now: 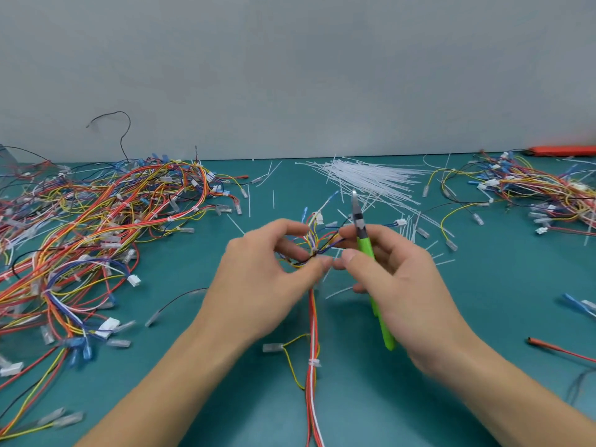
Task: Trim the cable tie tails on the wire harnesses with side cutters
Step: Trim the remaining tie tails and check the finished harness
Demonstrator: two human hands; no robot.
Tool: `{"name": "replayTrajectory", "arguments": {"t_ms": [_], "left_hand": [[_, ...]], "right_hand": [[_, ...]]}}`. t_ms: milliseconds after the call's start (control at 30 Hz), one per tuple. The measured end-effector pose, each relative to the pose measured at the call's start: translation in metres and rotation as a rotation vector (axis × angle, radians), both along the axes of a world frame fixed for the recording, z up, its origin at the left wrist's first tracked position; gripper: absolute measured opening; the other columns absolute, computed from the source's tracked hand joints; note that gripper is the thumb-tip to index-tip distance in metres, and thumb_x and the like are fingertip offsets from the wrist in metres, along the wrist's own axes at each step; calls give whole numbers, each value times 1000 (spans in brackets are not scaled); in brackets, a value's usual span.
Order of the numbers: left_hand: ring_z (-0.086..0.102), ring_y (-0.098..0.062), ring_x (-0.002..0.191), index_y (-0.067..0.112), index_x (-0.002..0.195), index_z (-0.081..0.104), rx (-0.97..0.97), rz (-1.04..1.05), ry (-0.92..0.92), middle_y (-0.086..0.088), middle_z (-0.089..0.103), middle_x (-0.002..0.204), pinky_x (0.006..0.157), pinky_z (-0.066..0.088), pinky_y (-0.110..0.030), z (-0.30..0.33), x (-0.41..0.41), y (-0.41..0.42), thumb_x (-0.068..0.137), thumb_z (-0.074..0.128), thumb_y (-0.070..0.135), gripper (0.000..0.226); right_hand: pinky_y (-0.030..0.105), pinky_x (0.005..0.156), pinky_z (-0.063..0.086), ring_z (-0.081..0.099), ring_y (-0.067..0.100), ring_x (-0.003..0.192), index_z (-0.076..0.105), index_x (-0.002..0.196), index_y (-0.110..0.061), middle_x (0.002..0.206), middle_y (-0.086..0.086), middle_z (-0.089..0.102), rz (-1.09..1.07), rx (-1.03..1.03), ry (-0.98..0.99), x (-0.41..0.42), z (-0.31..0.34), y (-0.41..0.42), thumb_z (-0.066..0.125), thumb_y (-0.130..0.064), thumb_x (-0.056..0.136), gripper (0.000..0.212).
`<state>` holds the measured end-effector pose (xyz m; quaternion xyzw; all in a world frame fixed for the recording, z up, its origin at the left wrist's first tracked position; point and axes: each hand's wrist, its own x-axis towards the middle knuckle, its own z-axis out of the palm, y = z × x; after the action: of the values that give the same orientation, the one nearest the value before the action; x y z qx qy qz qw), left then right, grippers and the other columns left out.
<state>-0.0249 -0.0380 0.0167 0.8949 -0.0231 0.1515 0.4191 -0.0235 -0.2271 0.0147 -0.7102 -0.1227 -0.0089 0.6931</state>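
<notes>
Left hand (274, 269) pinches the limp, light harness (314, 250) near its tie, right hand (396, 275) apparently curled round the slim side cutters (371, 269).

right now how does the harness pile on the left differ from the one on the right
The left harness pile is larger and spreads toward the near table edge; the right harness pile is smaller and stays near the back wall, cut off by the frame. Both are tangles of red, yellow and blue wires on the teal mat.
</notes>
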Motion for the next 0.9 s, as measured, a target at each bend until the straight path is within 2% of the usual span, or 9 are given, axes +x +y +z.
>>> {"name": "replayTrajectory", "arguments": {"t_ms": [67, 133, 200, 267, 367, 500, 667, 767, 900], "left_hand": [[57, 0, 59, 43, 105, 69, 11, -41, 94, 25, 74, 80, 60, 45, -19, -3, 2, -3, 72, 78, 60, 38], [53, 2, 47, 36, 101, 70, -65, -64, 88, 19, 74, 71, 51, 37, -11, -5, 5, -5, 81, 81, 40, 24], [50, -1, 43, 32, 100, 69, -175, -74, 102, 10, 75, 66, 48, 36, -12, -6, 7, -5, 87, 78, 30, 16], [55, -6, 46, 30, 103, 69, -250, -65, 130, 7, 76, 68, 51, 41, -17, -6, 8, -5, 92, 75, 28, 13], [64, -13, 52, 21, 103, 71, -419, -30, 220, 3, 80, 81, 51, 45, -20, -4, 7, -4, 97, 70, 28, 9], [66, -12, 54, 8, 105, 71, -632, -10, 347, -2, 81, 92, 52, 47, -20, 0, 7, -2, 101, 63, 24, 18], [70, -13, 60, 7, 105, 69, -712, -38, 474, -4, 81, 94, 50, 46, -18, 3, 6, 0, 101, 61, 23, 18], [67, -14, 56, 8, 98, 71, -692, -20, 505, -7, 79, 84, 47, 46, -19, 2, 6, 0, 96, 67, 28, 21], [67, -14, 56, 3, 98, 72, -732, -73, 595, -12, 79, 85, 45, 49, -20, 2, 5, 1, 95, 71, 28, 25]], "right_hand": [[15, 86, 50, 69, 6, 104, 72, 110, -33, 108, -11, 76, 65, -61, -92, -3, 0, 3, 65, -25, 94, 19], [12, 89, 47, 68, 4, 109, 69, 118, -31, 114, -13, 74, 136, -111, -141, -5, 0, 4, 62, -25, 96, 24], [8, 80, 45, 67, -1, 94, 66, 121, -33, 116, -13, 73, 177, -153, -177, -6, 1, 5, 60, -24, 99, 25], [8, 75, 44, 65, -1, 86, 66, 120, -36, 114, -14, 72, 174, -170, -191, -5, 0, 4, 59, -26, 100, 24], [13, 84, 47, 66, 2, 107, 66, 116, -41, 113, -21, 72, 121, -187, -175, -1, 0, -1, 59, -33, 97, 22], [19, 84, 49, 65, 7, 102, 67, 110, -39, 108, -14, 72, 63, -238, -143, 5, -3, -6, 61, -38, 93, 18], [5, 79, 44, 66, -6, 91, 70, 103, -37, 93, -22, 74, 78, -176, -136, 4, -5, -2, 68, -19, 99, 18], [12, 70, 45, 60, 8, 79, 69, 105, -40, 89, -6, 70, 81, -194, -152, 1, -5, -1, 68, -24, 98, 18], [30, 70, 47, 57, 26, 84, 69, 107, -42, 91, 6, 67, 74, -202, -129, 0, -4, -1, 64, -36, 91, 18]]}}
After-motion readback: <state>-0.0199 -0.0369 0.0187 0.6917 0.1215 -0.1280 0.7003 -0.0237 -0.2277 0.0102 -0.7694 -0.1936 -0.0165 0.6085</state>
